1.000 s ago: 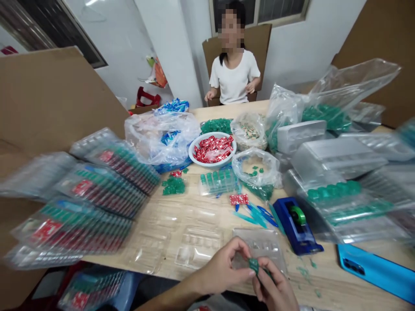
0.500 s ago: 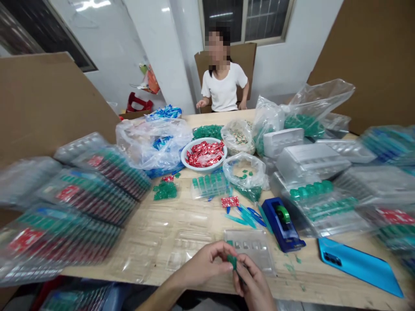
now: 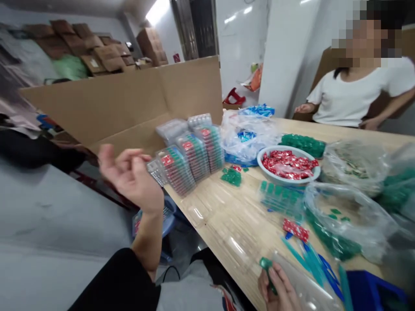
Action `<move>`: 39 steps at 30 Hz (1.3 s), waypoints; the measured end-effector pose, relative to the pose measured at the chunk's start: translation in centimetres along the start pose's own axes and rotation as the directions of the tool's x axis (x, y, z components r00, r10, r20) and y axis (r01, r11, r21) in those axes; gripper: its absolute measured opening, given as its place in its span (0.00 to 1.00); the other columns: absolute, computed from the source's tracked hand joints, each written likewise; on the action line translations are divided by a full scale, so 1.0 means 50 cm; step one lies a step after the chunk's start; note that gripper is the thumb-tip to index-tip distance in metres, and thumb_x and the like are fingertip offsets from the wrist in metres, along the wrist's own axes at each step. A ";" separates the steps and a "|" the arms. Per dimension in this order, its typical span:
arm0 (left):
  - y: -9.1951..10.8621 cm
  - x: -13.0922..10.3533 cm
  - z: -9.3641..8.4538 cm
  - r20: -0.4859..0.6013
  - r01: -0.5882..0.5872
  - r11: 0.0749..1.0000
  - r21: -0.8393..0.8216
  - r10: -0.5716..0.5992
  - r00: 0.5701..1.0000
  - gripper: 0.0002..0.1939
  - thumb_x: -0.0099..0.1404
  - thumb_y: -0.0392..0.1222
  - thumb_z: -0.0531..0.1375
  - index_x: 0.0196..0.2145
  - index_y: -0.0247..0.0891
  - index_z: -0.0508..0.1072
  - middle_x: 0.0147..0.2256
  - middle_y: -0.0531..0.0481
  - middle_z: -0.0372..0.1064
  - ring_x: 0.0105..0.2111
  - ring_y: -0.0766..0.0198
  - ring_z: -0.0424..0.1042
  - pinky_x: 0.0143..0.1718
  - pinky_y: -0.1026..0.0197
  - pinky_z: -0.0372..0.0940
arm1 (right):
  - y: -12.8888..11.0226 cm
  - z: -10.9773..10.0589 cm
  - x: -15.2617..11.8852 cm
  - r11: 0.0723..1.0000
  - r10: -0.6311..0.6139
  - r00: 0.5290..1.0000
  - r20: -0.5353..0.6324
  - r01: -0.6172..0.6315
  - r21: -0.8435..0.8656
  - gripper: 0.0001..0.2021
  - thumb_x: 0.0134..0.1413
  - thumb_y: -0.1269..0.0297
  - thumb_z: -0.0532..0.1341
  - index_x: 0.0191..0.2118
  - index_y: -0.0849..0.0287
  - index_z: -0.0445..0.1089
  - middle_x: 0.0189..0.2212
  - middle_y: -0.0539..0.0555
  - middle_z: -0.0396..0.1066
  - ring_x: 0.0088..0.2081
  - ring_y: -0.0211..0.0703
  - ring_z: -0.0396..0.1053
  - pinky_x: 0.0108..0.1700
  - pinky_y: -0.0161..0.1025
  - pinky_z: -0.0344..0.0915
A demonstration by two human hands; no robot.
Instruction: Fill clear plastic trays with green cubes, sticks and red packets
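My left hand [image 3: 132, 179] is raised off the table's left side, palm up with loosely curled fingers apart and nothing visible in them. It appears in front of the stacks of filled clear packs [image 3: 177, 172]. Low in the view, my right hand [image 3: 281, 285] pinches a small green translucent piece [image 3: 266, 262]; its exact kind is unclear. Beside that hand a clear plastic tray [image 3: 304, 276] lies on the table, partly hidden by the fingers. Further up are a red patterned packet [image 3: 295, 230] and several blue and teal plastic sticks [image 3: 313, 263].
A pale bowl [image 3: 288, 180] holds red packets. Around it are a blue-and-white bag [image 3: 249, 134], green pieces [image 3: 301, 144] and an open clear bag [image 3: 350, 216]. A blue tape dispenser [image 3: 372, 289] sits at lower right. A person [image 3: 363, 95] sits across the table.
The view has swung left. My left hand has let go of the green piece and moved up and left, away from my right hand, which still holds a green piece.
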State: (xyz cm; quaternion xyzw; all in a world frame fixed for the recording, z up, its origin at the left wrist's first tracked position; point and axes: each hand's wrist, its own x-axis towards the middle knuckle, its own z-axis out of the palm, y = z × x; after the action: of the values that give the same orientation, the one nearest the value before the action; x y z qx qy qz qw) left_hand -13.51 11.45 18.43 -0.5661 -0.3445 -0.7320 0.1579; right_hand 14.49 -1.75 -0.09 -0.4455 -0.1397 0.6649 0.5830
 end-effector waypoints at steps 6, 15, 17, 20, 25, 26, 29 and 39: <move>0.159 -0.247 0.075 0.955 0.383 0.895 -0.229 0.131 0.266 0.14 0.64 0.37 0.60 0.49 0.42 0.71 0.43 0.51 0.75 0.42 0.64 0.75 0.44 0.66 0.70 | -0.003 0.026 -0.078 0.998 -0.046 0.991 -0.123 0.050 0.028 0.21 0.38 0.49 0.71 0.32 0.59 0.67 0.17 0.44 0.60 0.19 0.30 0.55 0.22 0.30 0.51; 0.200 -0.395 0.075 0.859 0.654 0.724 -0.220 0.461 -0.222 0.14 0.68 0.35 0.53 0.51 0.40 0.69 0.45 0.46 0.71 0.46 0.64 0.72 0.47 0.64 0.67 | 0.064 -0.014 -0.138 0.993 -0.001 0.937 -0.349 0.041 0.108 0.21 0.39 0.48 0.69 0.29 0.62 0.68 0.16 0.45 0.62 0.17 0.29 0.56 0.20 0.29 0.50; 0.195 -0.409 0.091 0.848 0.636 0.734 -0.238 0.476 -0.232 0.13 0.69 0.36 0.52 0.49 0.41 0.69 0.45 0.47 0.71 0.47 0.65 0.71 0.48 0.64 0.66 | 0.063 -0.019 -0.134 0.993 -0.026 0.927 -0.374 0.066 0.094 0.21 0.40 0.48 0.69 0.31 0.62 0.69 0.17 0.45 0.62 0.18 0.29 0.57 0.21 0.30 0.50; 0.180 -0.444 0.124 0.890 0.559 0.797 -0.229 0.404 -0.211 0.11 0.70 0.40 0.53 0.48 0.39 0.69 0.43 0.46 0.72 0.45 0.61 0.70 0.48 0.58 0.66 | 0.056 -0.038 -0.129 0.992 -0.071 0.891 -0.449 0.109 0.059 0.23 0.42 0.48 0.68 0.37 0.61 0.70 0.19 0.44 0.63 0.18 0.29 0.57 0.21 0.30 0.50; 0.164 -0.507 0.172 0.918 0.419 0.875 -0.244 0.347 -0.190 0.11 0.68 0.43 0.56 0.45 0.37 0.71 0.42 0.44 0.72 0.45 0.57 0.69 0.49 0.53 0.63 | 0.046 -0.081 -0.145 0.988 -0.136 0.808 -0.573 0.157 -0.013 0.24 0.42 0.48 0.68 0.41 0.60 0.70 0.20 0.45 0.64 0.20 0.30 0.58 0.22 0.31 0.51; 0.164 -0.515 0.178 0.913 0.395 0.881 -0.259 0.357 -0.199 0.10 0.68 0.42 0.56 0.45 0.37 0.71 0.42 0.44 0.72 0.46 0.57 0.68 0.49 0.53 0.62 | 0.046 -0.086 -0.148 0.987 -0.138 0.801 -0.582 0.156 -0.019 0.23 0.42 0.48 0.68 0.41 0.60 0.70 0.20 0.45 0.64 0.20 0.30 0.58 0.22 0.31 0.51; 0.168 -0.526 0.193 0.892 0.318 0.896 -0.309 0.389 -0.232 0.10 0.67 0.42 0.58 0.44 0.38 0.72 0.43 0.44 0.72 0.47 0.57 0.68 0.49 0.54 0.62 | 0.053 -0.096 -0.147 0.989 -0.130 0.805 -0.580 0.144 -0.022 0.23 0.42 0.48 0.67 0.40 0.60 0.70 0.20 0.45 0.64 0.20 0.31 0.58 0.22 0.31 0.51; 0.192 -0.504 0.188 0.804 0.097 0.801 -0.591 0.595 -0.015 0.16 0.70 0.44 0.51 0.31 0.35 0.74 0.27 0.42 0.75 0.27 0.53 0.73 0.30 0.55 0.63 | 0.069 -0.078 -0.138 0.967 -0.242 0.777 -0.582 0.243 -0.078 0.17 0.43 0.58 0.67 0.40 0.58 0.68 0.30 0.47 0.69 0.24 0.33 0.66 0.28 0.33 0.63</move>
State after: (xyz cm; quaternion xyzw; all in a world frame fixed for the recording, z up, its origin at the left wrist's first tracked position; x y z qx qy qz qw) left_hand 6.99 7.03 -0.93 -0.9787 -0.0421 -0.1475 -0.1368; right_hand 14.69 -10.24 -1.76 -0.6065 -0.0084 0.4144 0.6785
